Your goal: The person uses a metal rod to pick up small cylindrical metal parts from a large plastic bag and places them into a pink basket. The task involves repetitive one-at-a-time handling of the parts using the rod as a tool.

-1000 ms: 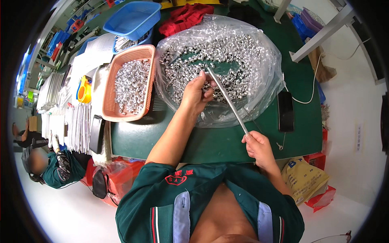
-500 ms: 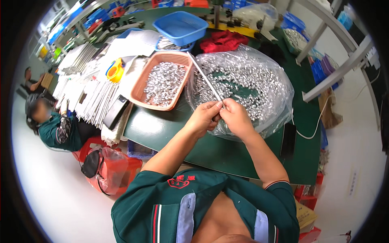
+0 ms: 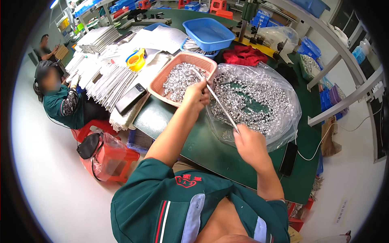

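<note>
A thin silvery-white rod (image 3: 221,106) slants between my hands, above the edge of the clear plastic bag. My right hand (image 3: 250,142) is closed round its near end, slightly blurred. Further up the rod, my left hand (image 3: 196,95) has its fingers curled round it, beside the near right edge of a pink plastic basket (image 3: 157,86). The rod's far tip reaches over that basket, which contains many small shiny metal parts (image 3: 178,79). More such parts lie spread in the large clear plastic bag (image 3: 289,115) to the right.
Bundles of pale rods (image 3: 111,85) and a black phone (image 3: 131,99) lie left of the basket. Blue baskets (image 3: 208,34) and a red cloth (image 3: 245,55) are behind. Another phone (image 3: 289,159) rests at right near a white cable (image 3: 312,158). A co-worker (image 3: 60,93) sits at far left.
My hands have moved apart along the rod, the left one up toward the pink basket, the right one nearer to me. The whole view has shifted, with the table things now further right.
</note>
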A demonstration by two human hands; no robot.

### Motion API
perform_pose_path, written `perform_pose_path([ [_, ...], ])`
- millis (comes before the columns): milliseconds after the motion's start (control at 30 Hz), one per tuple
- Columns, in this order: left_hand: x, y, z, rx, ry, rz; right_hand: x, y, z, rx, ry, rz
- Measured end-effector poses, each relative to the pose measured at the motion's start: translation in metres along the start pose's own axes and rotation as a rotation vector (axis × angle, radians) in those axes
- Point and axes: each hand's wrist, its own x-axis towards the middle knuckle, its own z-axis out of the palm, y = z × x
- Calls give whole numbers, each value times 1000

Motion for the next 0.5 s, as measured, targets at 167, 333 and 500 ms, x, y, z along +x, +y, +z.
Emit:
perform_pose_path([
  [167,51,24,-16,-274,7,-2,-77,34,-27,580,-71,264],
  [333,53,-16,25,-498,-315,-327,-127,48,-22,1124,132,476],
  [500,65,-64,42,-704,-207,-373,-139,59,2,1189,267,635],
])
